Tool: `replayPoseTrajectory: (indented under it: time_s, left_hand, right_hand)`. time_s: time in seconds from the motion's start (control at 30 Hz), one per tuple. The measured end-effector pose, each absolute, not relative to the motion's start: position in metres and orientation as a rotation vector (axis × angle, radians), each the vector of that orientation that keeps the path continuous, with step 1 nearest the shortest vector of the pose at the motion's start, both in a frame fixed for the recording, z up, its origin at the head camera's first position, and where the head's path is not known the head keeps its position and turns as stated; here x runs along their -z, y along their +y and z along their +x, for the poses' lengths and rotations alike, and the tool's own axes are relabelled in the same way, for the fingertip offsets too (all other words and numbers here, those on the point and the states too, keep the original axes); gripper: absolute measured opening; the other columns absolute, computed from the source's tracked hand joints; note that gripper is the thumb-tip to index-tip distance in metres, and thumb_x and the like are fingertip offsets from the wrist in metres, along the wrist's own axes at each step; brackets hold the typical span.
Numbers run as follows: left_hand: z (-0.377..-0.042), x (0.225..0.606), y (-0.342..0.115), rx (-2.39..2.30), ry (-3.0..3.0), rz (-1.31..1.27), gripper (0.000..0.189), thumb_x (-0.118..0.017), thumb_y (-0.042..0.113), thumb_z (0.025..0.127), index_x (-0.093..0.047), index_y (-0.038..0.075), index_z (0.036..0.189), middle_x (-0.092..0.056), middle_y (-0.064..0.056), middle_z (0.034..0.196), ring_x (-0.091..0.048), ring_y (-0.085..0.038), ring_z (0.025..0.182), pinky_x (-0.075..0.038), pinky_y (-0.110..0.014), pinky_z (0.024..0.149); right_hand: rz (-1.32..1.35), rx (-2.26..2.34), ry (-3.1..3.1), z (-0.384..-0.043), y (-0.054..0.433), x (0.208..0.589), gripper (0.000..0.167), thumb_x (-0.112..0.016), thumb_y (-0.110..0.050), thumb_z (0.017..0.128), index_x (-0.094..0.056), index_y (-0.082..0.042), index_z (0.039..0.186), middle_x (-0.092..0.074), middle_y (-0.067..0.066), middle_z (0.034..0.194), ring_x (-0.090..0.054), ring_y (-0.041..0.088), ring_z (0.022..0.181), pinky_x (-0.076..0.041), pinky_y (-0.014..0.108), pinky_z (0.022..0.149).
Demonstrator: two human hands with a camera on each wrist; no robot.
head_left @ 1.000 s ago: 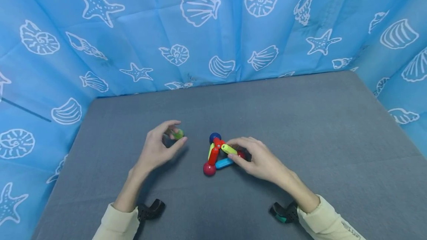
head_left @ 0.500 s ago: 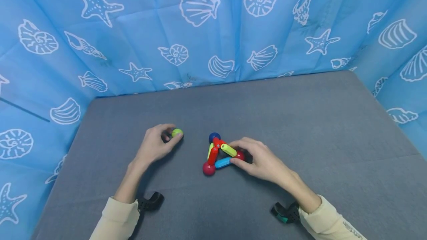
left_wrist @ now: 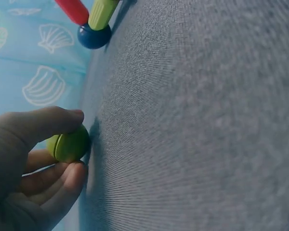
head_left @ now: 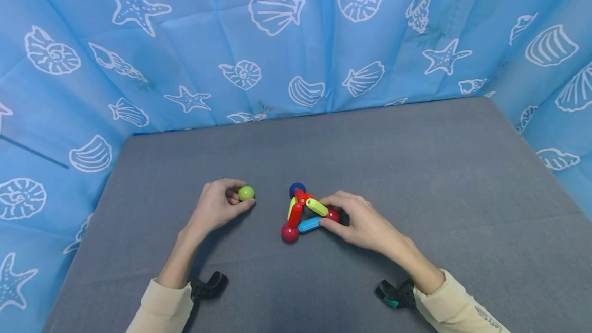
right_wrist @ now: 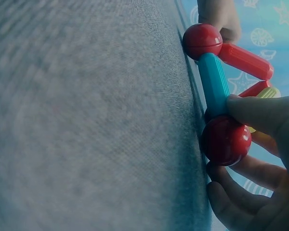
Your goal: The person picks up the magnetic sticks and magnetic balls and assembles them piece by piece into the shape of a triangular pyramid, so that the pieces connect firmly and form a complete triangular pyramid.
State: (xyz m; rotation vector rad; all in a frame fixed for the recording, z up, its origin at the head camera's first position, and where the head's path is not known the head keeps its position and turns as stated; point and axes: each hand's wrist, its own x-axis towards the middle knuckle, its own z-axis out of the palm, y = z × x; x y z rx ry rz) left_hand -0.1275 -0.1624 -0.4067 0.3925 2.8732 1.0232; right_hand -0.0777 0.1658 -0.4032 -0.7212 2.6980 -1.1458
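A light green ball sits between the thumb and fingers of my left hand, low over the grey cloth. Right of it stands a small pyramid of toy building sticks and balls. Its base shows a dark blue ball, a red ball and a blue stick; red sticks and a yellow-green stick lean up to the top. My right hand grips the near right corner, thumb on the blue stick and fingers around another red ball. That hand partly hides this corner.
Grey cloth covers the tabletop. A blue curtain with white shells and starfish hangs behind it and at both sides. Black wrist devices are worn on both wrists, below cream sleeves.
My left hand has come down and slightly towards me with the green ball. The right thumb has slid off the yellow-green stick onto the blue one; the pyramid stays in place.
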Motion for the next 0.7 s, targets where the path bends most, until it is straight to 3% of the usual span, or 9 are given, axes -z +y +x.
replayPoseTrajectory:
  time_s: [0.33, 0.47, 0.7]
  left_hand:
    - [-0.12, 0.392, -0.146, -1.184, 2.839, 0.49, 0.037, -0.085, 0.019, 0.083, -0.073, 0.005, 0.115, -0.072, -0.01, 0.102, -0.07, -0.011, 0.081, -0.059, -0.022, 0.071]
    - [-0.113, 0.38, -0.129, -1.297, 2.799, 0.622, 0.036, -0.085, 0.016, 0.083, -0.073, 0.006, 0.116, -0.073, -0.008, 0.104, -0.069, -0.012, 0.084, -0.062, -0.029, 0.076]
    - [-0.105, 0.368, -0.097, -1.374, 2.727, 0.863, 0.037, -0.085, 0.017, 0.084, -0.073, 0.004, 0.116, -0.074, -0.006, 0.107, -0.067, -0.01, 0.083, -0.061, -0.024, 0.076]
  right_hand:
    - [-0.722, 1.128, 2.714, -0.078, 0.165, 0.403, 0.033, -0.079, -0.022, 0.09, -0.072, -0.015, 0.121, -0.073, -0.002, 0.114, -0.062, 0.009, 0.095, -0.056, 0.033, 0.087]
    - [-0.718, 1.132, 2.717, -0.078, 0.165, 0.403, 0.032, -0.079, -0.022, 0.09, -0.072, -0.015, 0.12, -0.073, -0.002, 0.113, -0.061, 0.009, 0.093, -0.055, 0.031, 0.085]
    - [-0.722, 1.138, 2.739, -0.079, 0.162, 0.402, 0.028, -0.077, -0.027, 0.092, -0.073, -0.017, 0.118, -0.073, -0.004, 0.107, -0.06, 0.008, 0.088, -0.053, 0.027, 0.079]
